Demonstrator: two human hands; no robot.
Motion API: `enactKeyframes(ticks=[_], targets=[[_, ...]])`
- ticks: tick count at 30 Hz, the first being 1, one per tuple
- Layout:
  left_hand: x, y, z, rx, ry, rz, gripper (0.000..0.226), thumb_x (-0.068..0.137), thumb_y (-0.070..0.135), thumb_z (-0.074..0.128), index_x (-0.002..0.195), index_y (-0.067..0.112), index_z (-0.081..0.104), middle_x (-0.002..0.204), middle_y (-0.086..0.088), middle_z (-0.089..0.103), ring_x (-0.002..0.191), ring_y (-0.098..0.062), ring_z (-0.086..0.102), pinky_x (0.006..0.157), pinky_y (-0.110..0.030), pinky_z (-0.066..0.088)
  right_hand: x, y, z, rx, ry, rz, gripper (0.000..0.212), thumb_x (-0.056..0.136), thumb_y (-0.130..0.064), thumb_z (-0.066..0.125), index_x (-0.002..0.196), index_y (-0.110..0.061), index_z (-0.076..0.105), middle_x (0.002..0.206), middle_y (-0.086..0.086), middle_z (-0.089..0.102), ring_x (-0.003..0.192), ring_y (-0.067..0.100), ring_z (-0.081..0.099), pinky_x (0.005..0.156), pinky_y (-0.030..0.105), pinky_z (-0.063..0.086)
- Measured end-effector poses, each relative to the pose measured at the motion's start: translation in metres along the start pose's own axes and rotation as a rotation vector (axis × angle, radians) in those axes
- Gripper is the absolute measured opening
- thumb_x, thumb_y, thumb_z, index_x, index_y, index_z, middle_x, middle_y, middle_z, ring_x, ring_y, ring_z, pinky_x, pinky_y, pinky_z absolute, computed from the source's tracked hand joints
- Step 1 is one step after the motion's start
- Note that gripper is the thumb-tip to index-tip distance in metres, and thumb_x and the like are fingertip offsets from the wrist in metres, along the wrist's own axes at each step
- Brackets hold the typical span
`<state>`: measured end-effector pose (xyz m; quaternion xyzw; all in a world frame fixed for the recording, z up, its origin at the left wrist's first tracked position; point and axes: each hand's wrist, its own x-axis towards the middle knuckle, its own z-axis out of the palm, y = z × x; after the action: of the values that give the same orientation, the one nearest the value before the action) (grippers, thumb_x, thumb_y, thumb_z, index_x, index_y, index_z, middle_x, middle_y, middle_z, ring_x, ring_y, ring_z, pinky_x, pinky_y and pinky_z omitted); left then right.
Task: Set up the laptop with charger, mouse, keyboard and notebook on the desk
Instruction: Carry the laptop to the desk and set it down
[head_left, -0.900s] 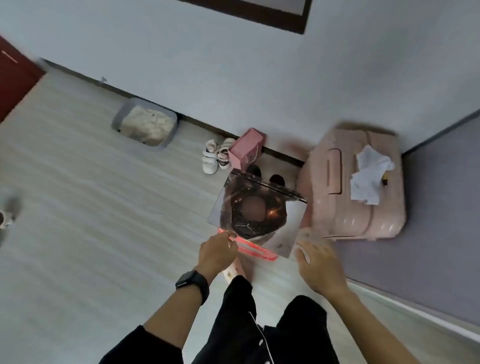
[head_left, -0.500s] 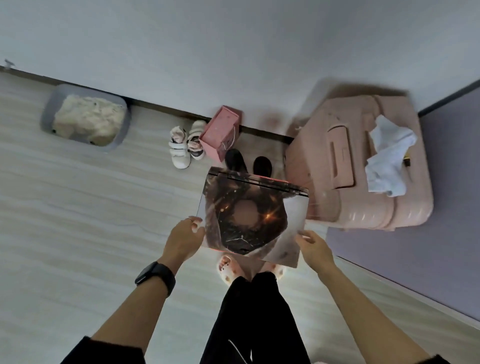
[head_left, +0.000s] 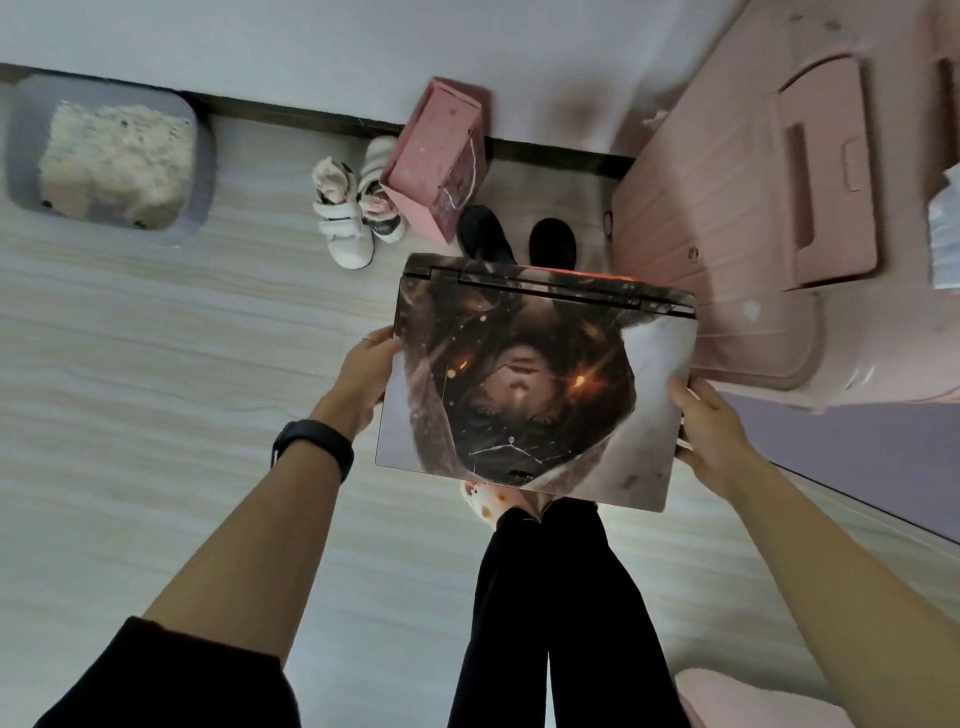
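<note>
A closed laptop (head_left: 535, 379) with a dark printed picture on its lid is held level in front of me, above the wooden floor. My left hand (head_left: 363, 371) grips its left edge; a black watch sits on that wrist. My right hand (head_left: 709, 434) grips its right edge near the front corner. My black trousers and a slipper show below the laptop. No charger, mouse, keyboard, notebook or desk is in view.
A pink suitcase (head_left: 727, 208) lies at the right against the wall. A pink gift bag (head_left: 441, 161), small white shoes (head_left: 348, 218) and black shoes (head_left: 519, 236) stand by the baseboard. A grey tray with pale filling (head_left: 104, 161) sits at the left.
The laptop has come up from a red surface near the floor into both hands. My right hand, free before, now holds its right edge. The view has shifted closer and to the right.
</note>
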<state>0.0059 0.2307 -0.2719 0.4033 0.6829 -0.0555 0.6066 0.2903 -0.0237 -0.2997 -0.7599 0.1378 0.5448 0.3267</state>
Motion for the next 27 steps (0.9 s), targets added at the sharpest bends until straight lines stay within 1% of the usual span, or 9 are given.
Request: enactKeyframes(ticks=[1, 3, 7, 12, 17, 19, 22, 25, 27], targets=[[0.002, 0.004, 0.002, -0.012, -0.014, 0.008, 0.021, 0.093, 0.026, 0.056, 0.111, 0.025, 0.067, 0.104, -0.003, 0.07, 0.096, -0.025, 0.063, 0.091, -0.043, 0.048, 0.002, -0.001, 0.0, 0.003, -0.022, 0.005, 0.046, 0.097, -0.052, 0.056, 0.139, -0.033, 0.053, 0.131, -0.005, 0.064, 0.106, 0.024, 0.064, 0.076, 0.037, 0.052], [0.004, 0.005, 0.004, -0.035, -0.037, -0.003, 0.022, 0.095, 0.013, 0.05, 0.097, 0.027, 0.067, 0.092, -0.006, 0.066, 0.084, -0.025, 0.06, 0.085, -0.04, 0.047, 0.001, -0.001, 0.0, 0.01, -0.063, 0.016, 0.047, 0.096, -0.052, 0.056, 0.14, -0.035, 0.052, 0.131, -0.005, 0.065, 0.105, 0.023, 0.065, 0.076, 0.037, 0.052], [-0.008, -0.008, 0.004, -0.092, -0.038, -0.03, 0.026, 0.093, 0.008, 0.047, 0.101, 0.022, 0.068, 0.092, -0.008, 0.065, 0.085, -0.027, 0.058, 0.079, -0.039, 0.048, -0.017, 0.005, -0.002, 0.03, -0.053, 0.026, 0.049, 0.096, -0.051, 0.057, 0.142, -0.036, 0.049, 0.135, -0.004, 0.062, 0.117, 0.026, 0.062, 0.081, 0.041, 0.053], [-0.052, -0.045, -0.001, -0.161, -0.039, -0.082, 0.029, 0.094, 0.006, 0.044, 0.099, 0.023, 0.067, 0.095, -0.011, 0.065, 0.085, -0.029, 0.058, 0.076, -0.038, 0.048, -0.059, 0.02, -0.01, -0.028, 0.005, 0.053, 0.052, 0.092, -0.052, 0.061, 0.141, -0.037, 0.051, 0.144, -0.002, 0.053, 0.13, 0.032, 0.051, 0.101, 0.054, 0.05], [-0.119, -0.095, -0.02, -0.245, -0.053, -0.159, 0.03, 0.093, 0.006, 0.046, 0.109, 0.018, 0.067, 0.1, -0.014, 0.066, 0.09, -0.032, 0.06, 0.08, -0.041, 0.049, -0.124, 0.035, -0.018, -0.109, -0.024, 0.057, 0.042, 0.097, -0.04, 0.061, 0.137, -0.03, 0.054, 0.139, 0.002, 0.056, 0.124, 0.033, 0.055, 0.094, 0.052, 0.051], [-0.152, -0.12, -0.03, -0.281, -0.037, -0.174, 0.03, 0.094, 0.007, 0.048, 0.115, 0.017, 0.067, 0.102, -0.014, 0.068, 0.091, -0.033, 0.061, 0.081, -0.042, 0.05, -0.151, 0.039, -0.024, -0.166, -0.081, 0.067, 0.036, 0.097, -0.036, 0.063, 0.131, -0.028, 0.057, 0.133, 0.006, 0.059, 0.116, 0.034, 0.06, 0.085, 0.05, 0.054], [-0.206, -0.154, -0.045, -0.39, 0.036, -0.181, 0.026, 0.096, 0.01, 0.051, 0.116, 0.019, 0.065, 0.104, -0.012, 0.069, 0.094, -0.033, 0.063, 0.082, -0.043, 0.052, -0.186, 0.031, -0.029, -0.303, -0.224, 0.055, 0.03, 0.095, -0.031, 0.067, 0.123, -0.026, 0.06, 0.127, 0.012, 0.062, 0.104, 0.036, 0.065, 0.072, 0.047, 0.056], [-0.266, -0.188, -0.06, -0.551, 0.149, -0.191, 0.024, 0.099, 0.012, 0.05, 0.115, 0.024, 0.063, 0.102, -0.009, 0.069, 0.093, -0.03, 0.062, 0.08, -0.041, 0.051, -0.225, 0.014, -0.022, -0.449, -0.353, -0.01, 0.032, 0.093, -0.028, 0.07, 0.123, -0.026, 0.061, 0.123, 0.015, 0.065, 0.1, 0.038, 0.068, 0.07, 0.046, 0.058], [-0.305, -0.211, -0.067, -0.65, 0.208, -0.179, 0.03, 0.101, 0.014, 0.047, 0.126, 0.024, 0.059, 0.109, -0.011, 0.067, 0.098, -0.031, 0.06, 0.081, -0.043, 0.05, -0.251, 0.001, -0.007, -0.533, -0.398, -0.09, 0.033, 0.094, -0.026, 0.068, 0.126, -0.025, 0.06, 0.117, 0.013, 0.068, 0.093, 0.035, 0.069, 0.068, 0.044, 0.058]])
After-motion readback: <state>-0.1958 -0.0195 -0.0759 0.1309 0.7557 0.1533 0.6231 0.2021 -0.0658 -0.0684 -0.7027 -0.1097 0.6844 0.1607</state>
